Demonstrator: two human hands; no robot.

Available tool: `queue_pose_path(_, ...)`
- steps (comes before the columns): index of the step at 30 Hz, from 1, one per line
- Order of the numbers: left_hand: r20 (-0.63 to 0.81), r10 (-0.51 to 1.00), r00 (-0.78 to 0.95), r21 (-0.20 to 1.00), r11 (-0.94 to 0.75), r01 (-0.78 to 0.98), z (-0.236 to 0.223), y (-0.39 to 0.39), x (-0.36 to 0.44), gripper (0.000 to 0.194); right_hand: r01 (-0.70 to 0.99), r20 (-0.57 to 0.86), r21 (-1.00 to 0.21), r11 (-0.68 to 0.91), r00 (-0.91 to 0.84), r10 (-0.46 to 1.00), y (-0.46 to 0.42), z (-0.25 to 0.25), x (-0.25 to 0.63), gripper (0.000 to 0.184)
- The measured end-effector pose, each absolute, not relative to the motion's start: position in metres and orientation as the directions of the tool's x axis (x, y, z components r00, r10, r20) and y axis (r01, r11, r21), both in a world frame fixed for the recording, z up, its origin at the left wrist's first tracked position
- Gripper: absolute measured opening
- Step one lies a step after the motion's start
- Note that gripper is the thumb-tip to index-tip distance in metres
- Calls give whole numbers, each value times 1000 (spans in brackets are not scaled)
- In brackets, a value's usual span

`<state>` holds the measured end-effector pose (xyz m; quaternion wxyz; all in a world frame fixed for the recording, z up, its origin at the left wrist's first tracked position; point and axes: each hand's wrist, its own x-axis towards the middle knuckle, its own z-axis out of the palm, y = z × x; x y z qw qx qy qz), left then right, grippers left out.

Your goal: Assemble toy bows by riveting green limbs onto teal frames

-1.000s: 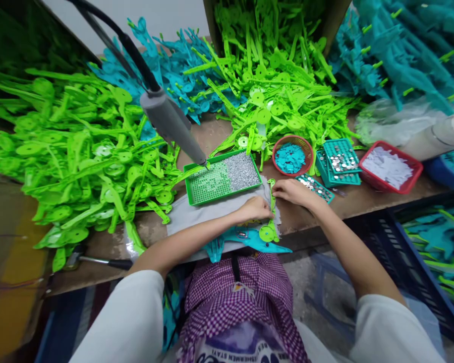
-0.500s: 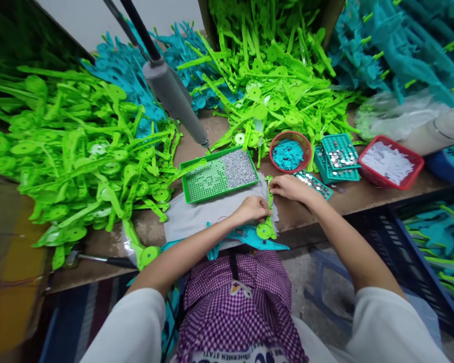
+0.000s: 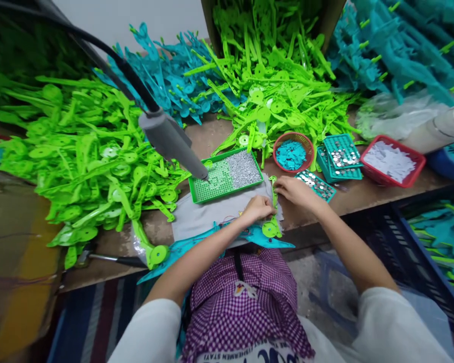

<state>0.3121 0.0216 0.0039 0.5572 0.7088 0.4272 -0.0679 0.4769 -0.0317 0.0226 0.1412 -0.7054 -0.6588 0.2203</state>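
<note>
On a grey cloth (image 3: 189,214) at the bench's front edge lies a slim lime-green plastic part (image 3: 270,229) with a round disc at its near end. My left hand (image 3: 258,207) is closed, its fingertips pinched on the middle of this part. The fingers of my right hand (image 3: 293,191) are closed at its far end. What sits between the fingertips is too small to make out. Below my left wrist a long turquoise plastic part (image 3: 189,246) with thin wires lies along the bench edge, partly hidden by my forearm.
A hanging grey electric screwdriver (image 3: 170,143) points at a green tray (image 3: 227,194) of small silver screws. To the right stand a red basket (image 3: 306,164) of turquoise pieces, teal trays (image 3: 342,175) with metal discs and a red bin (image 3: 412,174) of white pieces. Green parts (image 3: 98,166) pile up left; a hammer (image 3: 113,259) lies near.
The hanging screwdriver has swung nearer, its tip now over the screw tray. My view has shifted slightly. Both hands stay at the green part with little movement.
</note>
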Motion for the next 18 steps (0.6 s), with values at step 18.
queue_pose_path(18, -198, 659, 726, 766, -358, 534, 11, -3, 288, 31, 470, -102, -721, -510, 656, 748, -89, -12, 412, 31)
